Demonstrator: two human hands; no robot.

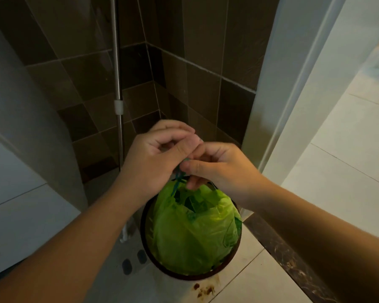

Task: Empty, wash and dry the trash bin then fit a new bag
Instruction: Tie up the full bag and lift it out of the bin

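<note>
Overhead, the left hand [155,158] and right hand [214,169] meet above a dark round trash bin [144,241], both pinching the thin drawn-up handles [177,180] of the green bag [193,232] that fills it. Beside a dark tiled wall [195,84], the bin stands on the pale floor [245,276], near brown stains [204,290] and a metal pole [118,84].
</note>
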